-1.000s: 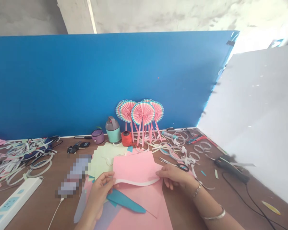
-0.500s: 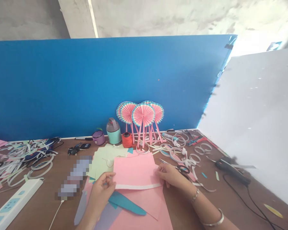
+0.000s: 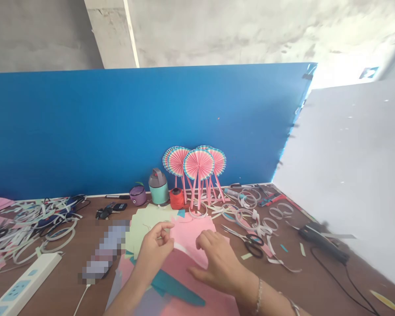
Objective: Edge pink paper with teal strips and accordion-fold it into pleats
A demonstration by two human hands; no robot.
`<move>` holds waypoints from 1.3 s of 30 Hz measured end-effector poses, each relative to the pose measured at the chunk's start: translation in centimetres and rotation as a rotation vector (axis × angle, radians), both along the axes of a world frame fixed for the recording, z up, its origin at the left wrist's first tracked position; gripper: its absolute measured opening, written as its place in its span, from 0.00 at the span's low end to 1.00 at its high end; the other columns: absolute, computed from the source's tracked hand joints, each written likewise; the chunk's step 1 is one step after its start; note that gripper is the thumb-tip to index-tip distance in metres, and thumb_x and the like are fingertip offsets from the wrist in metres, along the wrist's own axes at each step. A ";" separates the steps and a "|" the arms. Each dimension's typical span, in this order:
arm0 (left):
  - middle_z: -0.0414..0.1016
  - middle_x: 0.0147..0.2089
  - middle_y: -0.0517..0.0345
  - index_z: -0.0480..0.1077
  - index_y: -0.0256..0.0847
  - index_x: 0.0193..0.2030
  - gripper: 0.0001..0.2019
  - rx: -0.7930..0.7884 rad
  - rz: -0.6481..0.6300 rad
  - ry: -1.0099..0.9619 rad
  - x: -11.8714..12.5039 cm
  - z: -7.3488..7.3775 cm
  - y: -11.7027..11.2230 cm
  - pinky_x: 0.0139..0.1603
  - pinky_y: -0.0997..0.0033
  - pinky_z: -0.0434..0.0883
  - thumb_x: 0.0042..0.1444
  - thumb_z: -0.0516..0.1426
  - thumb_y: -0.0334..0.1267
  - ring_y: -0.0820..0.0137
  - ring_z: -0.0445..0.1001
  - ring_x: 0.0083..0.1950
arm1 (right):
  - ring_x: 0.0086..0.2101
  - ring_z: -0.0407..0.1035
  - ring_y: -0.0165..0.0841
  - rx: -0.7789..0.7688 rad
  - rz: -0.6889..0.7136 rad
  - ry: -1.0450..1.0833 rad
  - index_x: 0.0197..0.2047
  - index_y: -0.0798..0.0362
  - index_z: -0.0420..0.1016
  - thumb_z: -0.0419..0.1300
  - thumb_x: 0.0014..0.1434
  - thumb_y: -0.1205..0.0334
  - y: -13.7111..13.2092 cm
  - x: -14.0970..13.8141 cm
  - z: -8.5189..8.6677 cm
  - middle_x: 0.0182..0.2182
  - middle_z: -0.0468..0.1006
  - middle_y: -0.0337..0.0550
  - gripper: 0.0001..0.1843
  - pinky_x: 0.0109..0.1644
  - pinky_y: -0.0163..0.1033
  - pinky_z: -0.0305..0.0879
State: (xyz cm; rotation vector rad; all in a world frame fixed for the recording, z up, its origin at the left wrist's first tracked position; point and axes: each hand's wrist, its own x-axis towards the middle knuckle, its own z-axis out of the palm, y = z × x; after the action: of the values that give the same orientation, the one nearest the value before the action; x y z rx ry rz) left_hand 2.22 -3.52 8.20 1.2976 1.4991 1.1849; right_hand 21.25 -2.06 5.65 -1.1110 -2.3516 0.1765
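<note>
A pink paper sheet with a white strip along its near edge lies in front of me. My left hand pinches the sheet's left end near that strip. Over the right part of the sheet is my right hand, its thumb held apart from its bent fingers and nothing visible between them. Whether those fingertips touch the paper I cannot tell. Beneath are more pink paper and a folded teal paper piece. Pale green sheets lie left of the pink one.
Scissors lie right of my right hand. Pink pleated paper fans stand at the back, near a red thread spool and a teal-grey container. Paper strip rolls, a corded black tool and a power strip flank the work.
My right hand has left the sheet's right end and moved left over the paper, its thumb and fingers parting. My left hand still pinches the left end. The camera view has shifted slightly.
</note>
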 end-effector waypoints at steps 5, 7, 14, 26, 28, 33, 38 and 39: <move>0.59 0.21 0.70 0.67 0.40 0.44 0.18 0.033 -0.054 0.045 -0.3 0.4 1.3 0.33 0.72 0.68 0.43 0.55 0.38 0.72 0.68 0.25 | 0.25 0.60 0.31 0.219 0.013 -0.196 0.25 0.53 0.65 0.52 0.50 0.71 0.9 -2.3 -0.6 0.23 0.69 0.40 0.05 0.29 0.37 0.45; 0.60 0.21 0.70 0.67 0.41 0.45 0.18 0.086 0.001 0.197 -1.4 1.1 2.1 0.31 0.73 0.66 0.45 0.54 0.38 0.71 0.69 0.26 | 0.22 0.58 0.29 0.196 0.024 -0.237 0.23 0.53 0.64 0.52 0.47 0.72 1.6 -2.2 -0.1 0.21 0.68 0.39 0.05 0.27 0.37 0.41; 0.71 0.20 0.61 0.70 0.41 0.28 0.17 -0.017 0.046 0.376 -2.4 5.1 3.2 0.23 0.74 0.59 0.52 0.51 0.53 0.68 0.70 0.24 | 0.20 0.54 0.27 0.223 -0.141 -0.089 0.20 0.54 0.61 0.51 0.43 0.73 3.1 -2.0 3.3 0.18 0.64 0.37 0.06 0.26 0.36 0.38; 0.72 0.26 0.62 0.66 0.42 0.28 0.08 0.235 0.026 -0.002 1.4 3.6 3.2 0.32 0.75 0.67 0.49 0.55 0.43 0.70 0.71 0.30 | 0.21 0.60 0.27 0.146 -0.043 0.173 0.23 0.52 0.62 0.55 0.54 0.64 2.5 -2.7 4.3 0.19 0.66 0.35 0.09 0.27 0.33 0.48; 0.73 0.28 0.61 0.68 0.41 0.30 0.07 0.254 0.019 0.032 1.2 3.9 2.8 0.33 0.75 0.67 0.49 0.55 0.43 0.69 0.71 0.32 | 0.27 0.64 0.30 0.185 -0.053 0.282 0.29 0.52 0.66 0.53 0.57 0.64 2.4 -2.1 5.3 0.25 0.70 0.39 0.05 0.31 0.34 0.56; 0.76 0.31 0.58 0.72 0.42 0.34 0.09 0.359 -0.047 0.248 1.8 4.4 1.3 0.35 0.74 0.68 0.55 0.53 0.42 0.69 0.71 0.32 | 0.51 0.60 0.43 0.369 -0.065 0.342 0.49 0.48 0.66 0.56 0.57 0.63 1.9 -1.1 7.0 0.50 0.67 0.50 0.15 0.52 0.49 0.57; 0.76 0.29 0.60 0.72 0.43 0.31 0.09 0.390 -0.165 0.325 2.3 4.8 0.3 0.34 0.75 0.66 0.55 0.51 0.39 0.71 0.70 0.31 | 0.45 0.65 0.37 0.204 0.066 0.416 0.35 0.48 0.68 0.53 0.60 0.65 1.4 -0.8 7.4 0.40 0.73 0.44 0.04 0.49 0.45 0.61; 0.75 0.28 0.61 0.72 0.43 0.30 0.09 0.360 -0.180 0.331 2.1 5.0 0.3 0.34 0.75 0.66 0.55 0.52 0.39 0.71 0.69 0.30 | 0.43 0.66 0.36 0.156 0.079 0.472 0.33 0.49 0.68 0.53 0.60 0.65 1.4 -0.6 7.5 0.38 0.73 0.43 0.05 0.47 0.44 0.62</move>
State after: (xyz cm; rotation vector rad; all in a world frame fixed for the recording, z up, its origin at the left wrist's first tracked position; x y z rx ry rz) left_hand 4.30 -3.19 13.19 1.9077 1.3944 1.1990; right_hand 20.65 -0.64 13.17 -0.7983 -1.9501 0.2493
